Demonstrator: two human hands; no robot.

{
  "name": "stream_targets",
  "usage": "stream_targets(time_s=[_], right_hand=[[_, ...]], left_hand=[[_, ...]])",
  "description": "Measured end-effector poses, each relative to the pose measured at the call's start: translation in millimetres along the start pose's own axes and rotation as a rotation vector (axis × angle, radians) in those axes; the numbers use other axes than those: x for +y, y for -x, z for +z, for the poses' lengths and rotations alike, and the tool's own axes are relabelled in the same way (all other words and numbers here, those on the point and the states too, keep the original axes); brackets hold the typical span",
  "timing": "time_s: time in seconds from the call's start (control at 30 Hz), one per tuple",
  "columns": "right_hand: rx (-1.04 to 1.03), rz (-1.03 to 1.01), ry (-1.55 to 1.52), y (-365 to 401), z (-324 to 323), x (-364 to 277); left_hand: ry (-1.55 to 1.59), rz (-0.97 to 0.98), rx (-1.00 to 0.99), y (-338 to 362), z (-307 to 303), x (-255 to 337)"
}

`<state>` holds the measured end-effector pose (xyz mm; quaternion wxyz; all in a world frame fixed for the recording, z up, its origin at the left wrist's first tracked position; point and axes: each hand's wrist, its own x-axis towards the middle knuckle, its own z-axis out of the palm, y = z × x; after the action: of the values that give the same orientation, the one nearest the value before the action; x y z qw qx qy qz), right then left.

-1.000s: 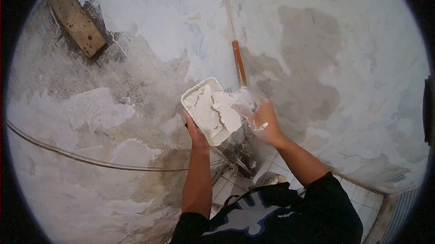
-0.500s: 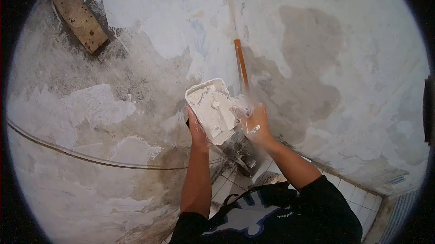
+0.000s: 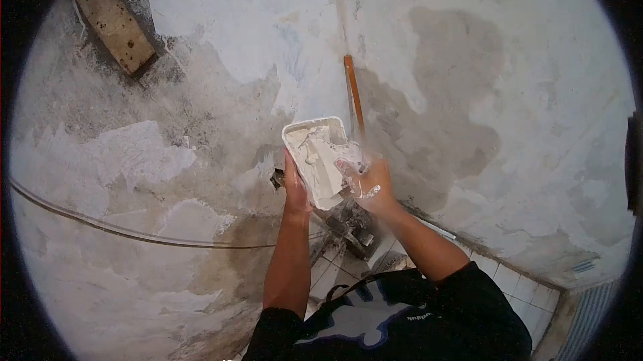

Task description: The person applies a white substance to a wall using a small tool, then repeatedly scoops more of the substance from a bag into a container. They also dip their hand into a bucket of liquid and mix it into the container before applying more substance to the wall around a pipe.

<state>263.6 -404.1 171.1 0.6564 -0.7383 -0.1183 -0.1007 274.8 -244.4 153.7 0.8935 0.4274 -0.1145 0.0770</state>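
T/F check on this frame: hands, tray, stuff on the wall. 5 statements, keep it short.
1. The left hand grips the white tray at its near edge. True.
2. The tray is empty. False: it holds white paste.
3. The right hand is at the tray's right side and smeared with white. True.
4. The right hand holds the orange stick. False: the stick stands apart, against the wall behind the tray.
5. The wooden block sits at the lower right. False: it is set in the wall at the upper left.
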Motion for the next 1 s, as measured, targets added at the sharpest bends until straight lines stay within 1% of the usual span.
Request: stream_targets(time_s=[0.07,0.1,0.13,0.17,0.2,0.23,0.27,0.3,0.33,0.4,0.43,0.5,0.53,0.6,0.63,0.67,0.7,0.73,0.77,0.8,0.83,0.87,0.93,0.97,1.0], right_hand=[[-0.02,0.031,0.0,6.0,1.3,-6.6],[-0.036,0.061,0.002,7.8,1.3,-9.8],[-0.044,0.061,0.004,5.4,3.2,-1.5],[-0.041,-0.002,-0.056,2.5,6.8,14.1],[-0.036,-0.065,-0.118,1.3,6.7,15.9],[-0.036,-0.065,-0.117,0.0,2.0,16.5],[-0.09,0.013,-0.234,-1.6,-5.5,15.6],[-0.145,0.091,-0.35,-2.2,-12.5,10.9],[-0.146,0.091,-0.346,-2.3,-17.7,7.7],[-0.151,0.213,-0.379,-2.7,-26.3,4.1],[-0.147,0.213,-0.375,-2.9,-30.1,5.5],[-0.131,0.275,-0.519,-3.8,-37.8,7.0],[-0.127,0.275,-0.517,-3.7,-44.0,4.3],[-0.068,0.278,-0.641,-1.9,-56.7,-3.3],[-0.064,0.28,-0.64,-1.4,-60.7,5.2],[-0.034,0.253,-0.544,-0.9,-63.8,20.0],[-0.006,0.226,-0.448,0.1,-65.3,28.3],[-0.007,0.226,-0.446,3.9,-66.8,34.6],[0.011,0.253,-0.416,9.2,-67.4,38.8],[0.027,0.278,-0.385,15.1,-66.5,42.9],[0.03,0.258,-0.556,20.9,-60.1,48.2],[0.024,0.258,-0.554,27.0,-54.8,49.3],[0.062,0.307,-0.789,34.8,-46.5,39.6],[0.086,0.369,-0.68,38.3,-47.7,30.6],[0.086,0.371,-0.682,38.6,-41.9,35.7]], left_hand=[[-0.098,0.011,-0.062,-1.8,-3.4,-5.8],[-0.095,0.014,-0.059,-2.0,-3.9,-10.3],[-0.019,-0.045,-0.016,-1.7,-3.3,-16.1],[0.057,-0.108,0.025,-0.4,-3.3,-20.8],[0.058,-0.108,0.027,0.7,-2.6,-23.9],[0.098,-0.13,-0.007,0.4,-1.4,-26.8],[0.139,-0.153,-0.04,0.6,0.3,-29.9],[0.049,-0.181,0.047,1.4,7.5,-28.9],[0.053,-0.18,0.047,1.3,8.6,-31.3],[0.044,-0.215,0.015,0.7,9.8,-35.2],[0.048,-0.217,0.012,0.4,10.3,-36.1],[0.079,-0.223,0.036,-1.3,10.5,-36.4],[0.08,-0.226,0.032,-3.0,8.3,-38.9],[0.065,-0.112,0.094,-7.6,-1.6,-46.1],[0.103,-0.082,0.049,-10.4,-6.5,-46.9],[0.104,-0.085,0.046,-12.7,-10.8,-48.2],[0.1,-0.032,0.086,-15.1,-12.3,-47.6],[0.096,0.022,0.129,-16.6,-13.2,-47.1],[0.098,0.024,0.129,-18.7,-14.5,-46.9],[0.02,0.078,0.171,-21.4,-15.5,-46.6],[-0.059,0.133,0.216,-23.6,-15.5,-46.3],[-0.058,0.136,0.22,-25.2,-15.1,-47.0],[-0.252,0.213,0.433,-27.3,-10.0,-48.2],[-0.253,0.212,0.435,-25.8,-7.3,-49.3],[-0.302,0.28,0.443,-22.9,-0.5,-47.6]])
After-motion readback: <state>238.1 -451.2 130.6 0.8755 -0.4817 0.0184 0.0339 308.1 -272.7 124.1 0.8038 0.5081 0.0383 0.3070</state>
